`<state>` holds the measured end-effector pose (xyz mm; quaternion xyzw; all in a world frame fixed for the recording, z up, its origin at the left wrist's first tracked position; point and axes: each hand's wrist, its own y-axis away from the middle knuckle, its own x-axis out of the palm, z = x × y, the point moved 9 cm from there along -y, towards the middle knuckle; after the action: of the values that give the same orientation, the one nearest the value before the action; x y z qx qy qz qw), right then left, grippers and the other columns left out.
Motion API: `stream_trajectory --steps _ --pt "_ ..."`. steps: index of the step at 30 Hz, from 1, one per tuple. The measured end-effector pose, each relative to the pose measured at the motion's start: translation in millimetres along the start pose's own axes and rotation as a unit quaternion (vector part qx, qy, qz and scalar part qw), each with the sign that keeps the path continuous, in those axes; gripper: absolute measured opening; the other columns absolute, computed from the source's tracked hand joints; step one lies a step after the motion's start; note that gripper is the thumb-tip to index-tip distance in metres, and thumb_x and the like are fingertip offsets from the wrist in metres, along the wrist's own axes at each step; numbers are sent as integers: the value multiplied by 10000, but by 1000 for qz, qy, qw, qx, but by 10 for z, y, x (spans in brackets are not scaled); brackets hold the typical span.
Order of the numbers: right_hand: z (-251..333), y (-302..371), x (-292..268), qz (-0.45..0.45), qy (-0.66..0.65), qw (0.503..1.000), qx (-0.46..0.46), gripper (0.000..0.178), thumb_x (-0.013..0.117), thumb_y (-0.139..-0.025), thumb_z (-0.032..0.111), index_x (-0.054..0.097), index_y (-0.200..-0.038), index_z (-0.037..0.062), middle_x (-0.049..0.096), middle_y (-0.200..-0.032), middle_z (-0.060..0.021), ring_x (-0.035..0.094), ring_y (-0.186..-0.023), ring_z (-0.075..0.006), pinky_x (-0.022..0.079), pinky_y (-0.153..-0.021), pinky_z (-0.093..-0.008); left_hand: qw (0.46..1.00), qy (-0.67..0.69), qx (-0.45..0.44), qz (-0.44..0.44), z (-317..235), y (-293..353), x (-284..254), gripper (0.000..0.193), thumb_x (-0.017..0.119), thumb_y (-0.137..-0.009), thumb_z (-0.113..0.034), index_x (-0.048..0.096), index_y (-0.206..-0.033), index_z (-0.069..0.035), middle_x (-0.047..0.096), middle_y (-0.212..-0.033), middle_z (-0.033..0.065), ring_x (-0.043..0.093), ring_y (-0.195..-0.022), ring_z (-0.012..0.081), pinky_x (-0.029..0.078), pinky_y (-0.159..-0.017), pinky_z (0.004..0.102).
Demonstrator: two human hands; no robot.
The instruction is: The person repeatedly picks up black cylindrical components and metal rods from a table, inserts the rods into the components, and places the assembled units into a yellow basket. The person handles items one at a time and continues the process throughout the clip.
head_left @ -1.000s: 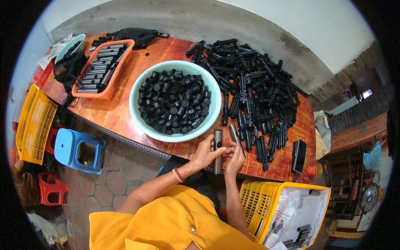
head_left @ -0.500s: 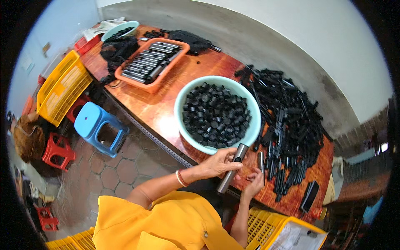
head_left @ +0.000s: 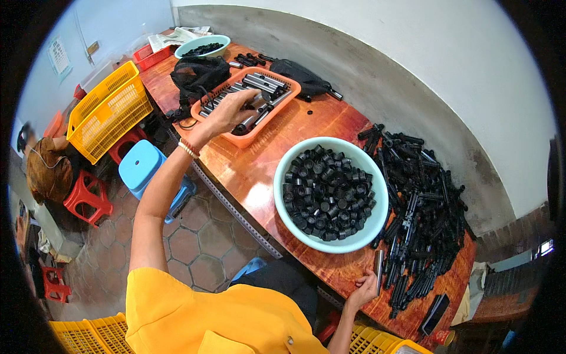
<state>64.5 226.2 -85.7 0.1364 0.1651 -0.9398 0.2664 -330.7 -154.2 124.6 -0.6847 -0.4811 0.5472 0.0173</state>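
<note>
My left hand (head_left: 231, 112) is stretched out over the orange basket (head_left: 249, 140), its fingers curled around a metal tube (head_left: 257, 105) there. That tube lies partly hidden beneath the fingers. Rows of silver tubes (head_left: 259, 81) with dark ends fill the basket. Near the table's front edge, my right hand (head_left: 365, 288) is closed on a slimmer silver tube (head_left: 379, 265), held nearly upright. Between the hands stands a pale green basin (head_left: 283, 219) heaped with short black cylindrical caps (head_left: 330, 194).
A big pile of black tubular parts (head_left: 421, 218) spreads along the right side. A phone (head_left: 435, 314) lies by the near right corner. Black mesh bags (head_left: 200, 76) flank the basket. Beside the table are a blue stool (head_left: 141, 165) and yellow crates (head_left: 112, 112). Another person sits far left.
My left hand has carried its tube from above the table's near edge to the orange basket. My right hand still grips its tube close to the front edge. The view has shifted.
</note>
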Motion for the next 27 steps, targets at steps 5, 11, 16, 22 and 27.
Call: stream_trajectory --steps 5,11,16,22,27 --pt "-23 -3 31 9 17 1000 13 327 406 -979 224 632 -948 -10 479 -629 -24 474 -583 -127 391 -549 -282 989 -47 -142 11 848 -64 32 344 636 -821 -204 476 -1040 8 607 -931 233 573 -905 397 441 -780 454" --pt "59 4 59 7 71 997 -15 337 396 -979 214 621 -939 -34 463 -617 -35 465 -574 -142 380 -537 -296 992 -70 -102 -2 1113 -272 21 340 641 -796 -107 478 -1080 -15 597 -999 227 556 -987 396 443 -809 457" --pt "97 16 69 14 133 991 10 296 420 -969 162 624 -949 -52 586 -757 -96 514 -620 -185 423 -580 -325 987 -121 -62 91 1059 -635 441 388 582 -817 -19 454 -1179 -67 523 -1028 169 532 -987 364 438 -834 425" --pt "98 8 89 13 170 985 -1 278 436 -952 141 621 -947 -67 634 -861 -163 586 -749 -275 461 -669 -368 969 -184 15 164 1088 -906 1088 300 507 -843 -25 519 -1133 -101 502 -964 137 515 -969 311 422 -773 422" --pt "127 9 119 16 199 979 -41 274 439 -939 138 617 -936 -71 624 -858 -189 585 -768 -329 460 -710 -405 962 -225 -77 136 1702 -867 1262 335 490 -848 -14 561 -1131 -178 507 -1073 140 481 -1071 312 406 -847 442"
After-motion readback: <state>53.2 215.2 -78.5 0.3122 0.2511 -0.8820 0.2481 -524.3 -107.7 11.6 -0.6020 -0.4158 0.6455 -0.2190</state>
